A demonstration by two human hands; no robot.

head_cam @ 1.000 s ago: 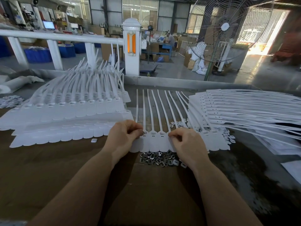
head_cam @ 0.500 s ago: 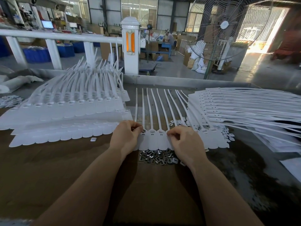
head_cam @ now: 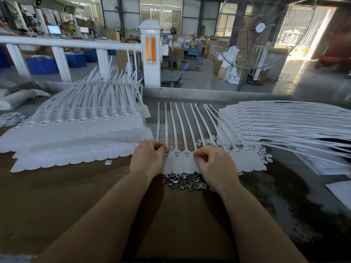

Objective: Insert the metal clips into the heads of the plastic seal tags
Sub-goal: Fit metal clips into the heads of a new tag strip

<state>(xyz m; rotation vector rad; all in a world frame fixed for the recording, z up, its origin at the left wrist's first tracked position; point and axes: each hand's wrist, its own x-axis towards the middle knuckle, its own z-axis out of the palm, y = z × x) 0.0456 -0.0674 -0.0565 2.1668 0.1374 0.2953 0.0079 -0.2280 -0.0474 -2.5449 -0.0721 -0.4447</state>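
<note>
A row of white plastic seal tags [head_cam: 182, 162] lies flat in front of me, heads near me and thin tails running away. My left hand [head_cam: 147, 158] has its fingers curled at the left end of the row and pinches a small metal clip at a tag head. At the right part of the row my right hand [head_cam: 214, 164] is curled too, fingertips pressed together on a tag head; what it pinches is hidden. A heap of small metal clips [head_cam: 183, 181] lies just below the row, between my wrists.
A large stack of seal tags [head_cam: 79, 130] fills the left of the brown table [head_cam: 57, 196]; another stack [head_cam: 284, 122] fans out on the right. A loose white piece [head_cam: 108, 162] lies beside the left stack. A standing fan [head_cam: 260, 29] and a white railing [head_cam: 62, 44] are beyond.
Both hands have stayed at the row of tag heads with only small finger movements; the view has shifted slightly.
</note>
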